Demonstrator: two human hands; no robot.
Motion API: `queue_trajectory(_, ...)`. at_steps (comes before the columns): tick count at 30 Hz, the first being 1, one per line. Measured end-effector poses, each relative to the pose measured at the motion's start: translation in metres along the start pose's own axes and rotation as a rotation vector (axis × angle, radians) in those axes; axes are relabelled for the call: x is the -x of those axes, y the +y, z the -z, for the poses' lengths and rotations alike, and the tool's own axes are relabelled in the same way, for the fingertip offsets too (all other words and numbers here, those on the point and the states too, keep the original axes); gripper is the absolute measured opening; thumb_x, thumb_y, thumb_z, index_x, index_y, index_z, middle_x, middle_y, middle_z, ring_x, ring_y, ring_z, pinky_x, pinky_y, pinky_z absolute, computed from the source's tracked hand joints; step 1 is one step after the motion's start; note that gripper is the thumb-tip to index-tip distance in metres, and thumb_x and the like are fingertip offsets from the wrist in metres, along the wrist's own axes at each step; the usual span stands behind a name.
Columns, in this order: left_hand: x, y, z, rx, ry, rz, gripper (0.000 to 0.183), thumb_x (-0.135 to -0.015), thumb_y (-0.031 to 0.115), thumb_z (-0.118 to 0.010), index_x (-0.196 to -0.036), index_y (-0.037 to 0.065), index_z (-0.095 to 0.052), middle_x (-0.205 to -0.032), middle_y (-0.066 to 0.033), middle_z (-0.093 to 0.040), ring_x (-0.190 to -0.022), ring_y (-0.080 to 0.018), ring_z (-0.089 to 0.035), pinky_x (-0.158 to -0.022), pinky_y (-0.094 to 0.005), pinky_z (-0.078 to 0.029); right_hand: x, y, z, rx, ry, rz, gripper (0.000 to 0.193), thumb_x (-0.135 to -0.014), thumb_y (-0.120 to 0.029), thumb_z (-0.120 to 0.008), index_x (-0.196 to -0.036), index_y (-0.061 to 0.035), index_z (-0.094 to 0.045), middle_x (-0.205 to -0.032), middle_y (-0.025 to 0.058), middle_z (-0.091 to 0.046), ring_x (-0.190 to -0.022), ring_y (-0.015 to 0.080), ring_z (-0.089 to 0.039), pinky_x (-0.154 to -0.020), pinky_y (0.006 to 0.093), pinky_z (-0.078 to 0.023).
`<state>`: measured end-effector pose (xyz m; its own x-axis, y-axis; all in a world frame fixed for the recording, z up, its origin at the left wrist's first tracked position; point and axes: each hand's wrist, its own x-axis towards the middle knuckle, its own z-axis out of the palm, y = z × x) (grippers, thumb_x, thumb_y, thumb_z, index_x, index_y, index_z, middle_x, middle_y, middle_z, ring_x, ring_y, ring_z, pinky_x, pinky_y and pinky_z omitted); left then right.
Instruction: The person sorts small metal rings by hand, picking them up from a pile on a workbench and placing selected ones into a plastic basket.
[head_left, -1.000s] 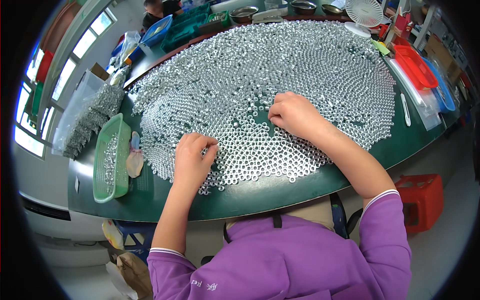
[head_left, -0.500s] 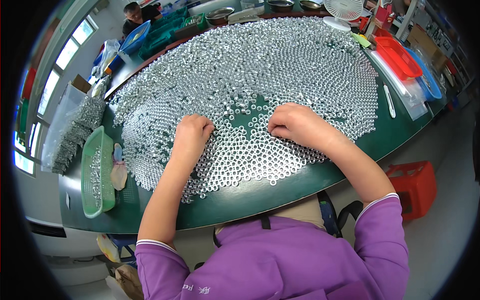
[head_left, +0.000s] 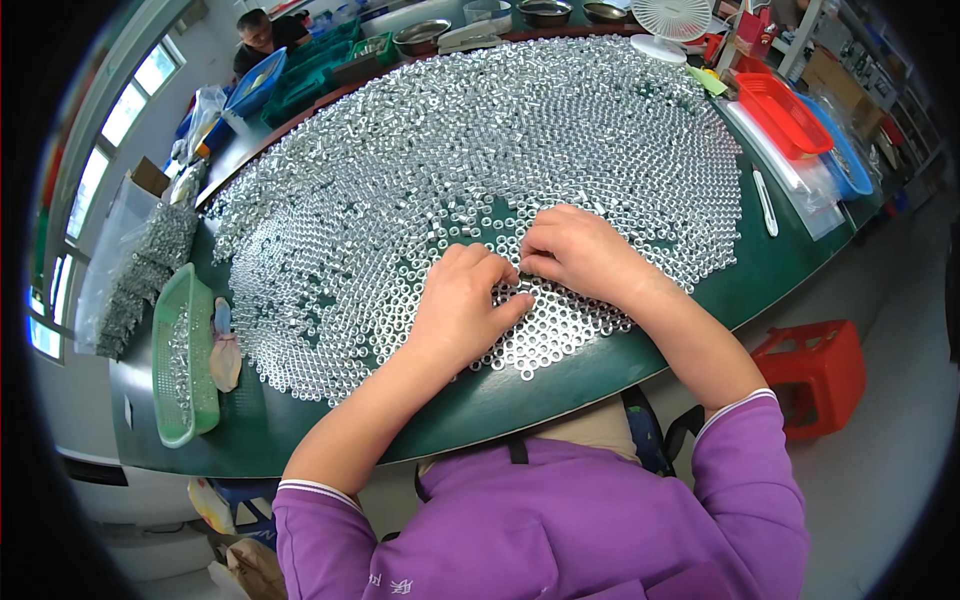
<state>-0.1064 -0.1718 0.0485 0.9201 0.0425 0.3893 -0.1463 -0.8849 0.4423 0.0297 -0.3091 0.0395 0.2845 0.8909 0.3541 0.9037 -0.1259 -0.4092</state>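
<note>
A wide layer of small silver metal rings (head_left: 560,140) covers the dark green table (head_left: 480,415). My left hand (head_left: 462,300) rests low over the rings near the middle, its thumb and forefinger apart, with no ring visible between them. Just to its right, my right hand (head_left: 580,252) has its fingers curled and thumb drawn in at the layer. Whatever those fingertips may hold is hidden. The two hands nearly meet at the fingertips. Around them most rings lie flat with their holes up; toward the far side they are piled and tipped at random.
A green basket (head_left: 205,350) with loose metal pieces stands at the left, beside bagged parts (head_left: 150,280). At the right are a white-handled cutter (head_left: 766,205), a red tray (head_left: 780,120) and a white fan (head_left: 672,22). A red stool (head_left: 815,375) is below. Another person (head_left: 262,35) sits far left.
My left hand has moved right across the rings to my right hand, and its thumb and forefinger have parted. My right hand has stayed nearly in place. The view has shifted slightly.
</note>
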Motion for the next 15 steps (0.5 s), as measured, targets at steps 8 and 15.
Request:
queue_trajectory(8, -0.009, -0.002, -0.016, -0.069, -0.008, 0.084, 0.01, -0.068, 0.007, -0.066, -0.073, 0.003, -0.058, -0.074, -0.0097, -0.058, -0.076, -0.0284, -0.054, -0.069, -0.0389, -0.044, 0.005, -0.001, 0.013, -0.14, -0.081, -0.102, 0.011, -0.071, -0.016, -0.066, -0.078, -0.0074, -0.063, -0.078, 0.0059, -0.058, -0.082, 0.0248, -0.055, -0.074, 0.0355, -0.045)
queue_trajectory(15, -0.011, -0.003, -0.012, -0.039, -0.018, 0.102, 0.009, -0.069, 0.008, -0.066, -0.074, 0.004, -0.059, -0.075, -0.0095, -0.058, -0.079, -0.0285, -0.054, -0.071, -0.0381, -0.044, 0.01, 0.0, 0.005, -0.064, -0.034, -0.007, 0.008, -0.072, -0.014, -0.063, -0.076, -0.0077, -0.063, -0.079, 0.0068, -0.058, -0.085, 0.0262, -0.056, -0.076, 0.0376, -0.046)
